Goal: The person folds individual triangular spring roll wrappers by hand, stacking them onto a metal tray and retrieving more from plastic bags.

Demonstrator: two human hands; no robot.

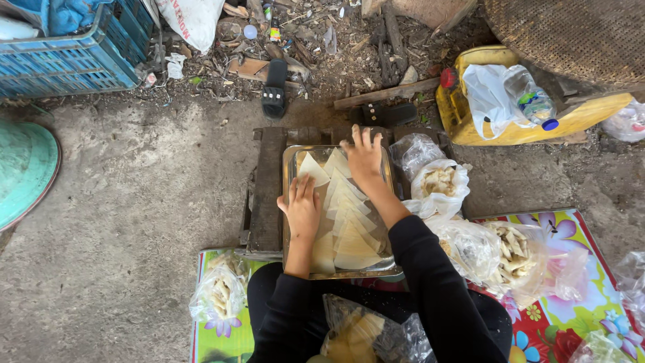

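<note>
Head view. Metal tray (290, 202), rectangular, shiny, set on a low dark wooden stand (266, 195), evidently to raise it within reach. Thin pale triangular wrappers (349, 228), overlapped in rows inside the tray. Left hand (302, 208) laid flat, fingers spread, nothing gripped; right hand (363, 158) pressed open-palmed on the far wrappers. Clear crinkled plastic bags (470, 245) of folded pieces are kept at the right.

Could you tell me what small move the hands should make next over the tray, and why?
Probably lift one wrapper off the stack. Both hands lie flat on the pale triangular wrappers in the metal tray: the left hand near the left edge, the right hand at the far end. Neither has a piece pinched yet, and the sheets overlap in a row, so one must be separated first.
</note>
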